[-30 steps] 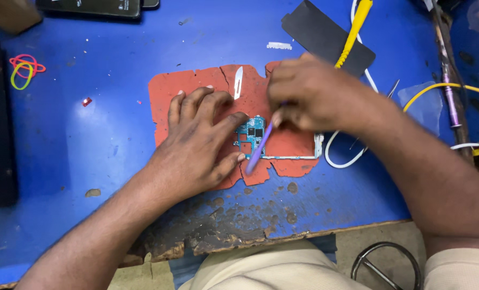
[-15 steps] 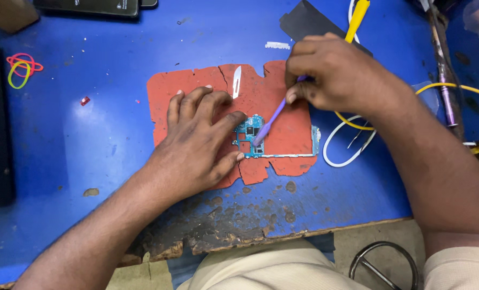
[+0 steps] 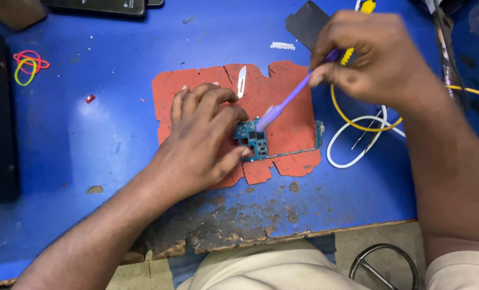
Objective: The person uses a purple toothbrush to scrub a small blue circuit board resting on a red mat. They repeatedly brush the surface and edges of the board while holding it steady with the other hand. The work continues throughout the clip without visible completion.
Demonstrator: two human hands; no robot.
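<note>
A small teal circuit board (image 3: 253, 142) lies on a torn red mat (image 3: 288, 102) on the blue table. My left hand (image 3: 202, 142) lies flat on the mat, fingertips pressing the board's left end. My right hand (image 3: 371, 56) is raised at the upper right, gripping a purple brush (image 3: 282, 104) by its handle. The brush slants down to the left and its pale head rests on the board's top edge. A thin metal frame part (image 3: 309, 145) extends from the board to the right.
A small white blade (image 3: 241, 81) lies on the mat. White and yellow cables (image 3: 358, 126) loop at the right. Coloured rubber bands (image 3: 29, 63) sit far left. A dark flat plate (image 3: 304, 24) lies at the top. The table's worn front edge (image 3: 239, 236) is near me.
My right hand has lifted up and to the right, away from the board. The brush now slants more steeply, with its head still at the board. My left hand has stayed put.
</note>
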